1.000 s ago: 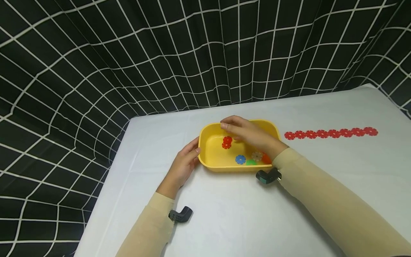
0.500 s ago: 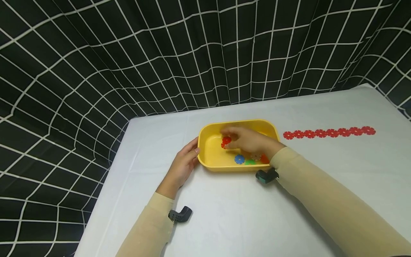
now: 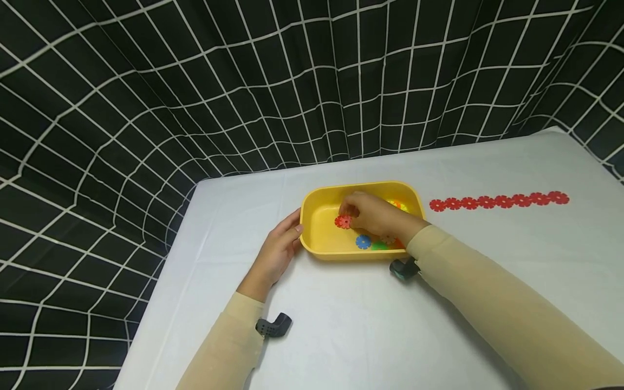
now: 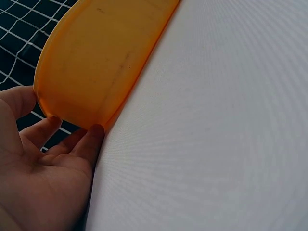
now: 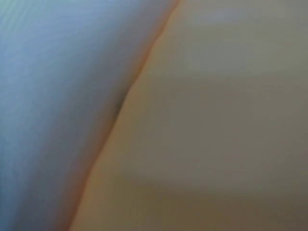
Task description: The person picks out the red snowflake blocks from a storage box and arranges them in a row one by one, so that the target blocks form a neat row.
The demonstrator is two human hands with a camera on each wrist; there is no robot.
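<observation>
A yellow plastic basin (image 3: 317, 241) stands on the white-covered table. My left hand (image 3: 279, 249) grips its left end; in the left wrist view, thumb and fingers of the left hand (image 4: 53, 159) meet the basin's end wall (image 4: 91, 62). Inside the basin, my right hand (image 3: 375, 214) pinches a red snowflake disc (image 3: 345, 222) between thumb and fingers, and another red disc (image 3: 337, 221) shows right beside it. Close to the right hand lie a blue disc (image 3: 363, 241) and a green one (image 3: 379, 246). The right wrist view is blurred and shows neither hand nor discs.
Right of the basin, several red discs joined in a straight chain (image 3: 504, 201) lie on the tablecloth (image 3: 331, 325). Yellow and orange discs (image 3: 398, 205) sit at the basin's back right, partly behind the right hand. A black grid-patterned curtain (image 3: 312, 81) hangs behind the table.
My right hand has dropped from above the basin to its floor and closed its fingertips on a red disc, which has shifted slightly. The left hand keeps its place.
</observation>
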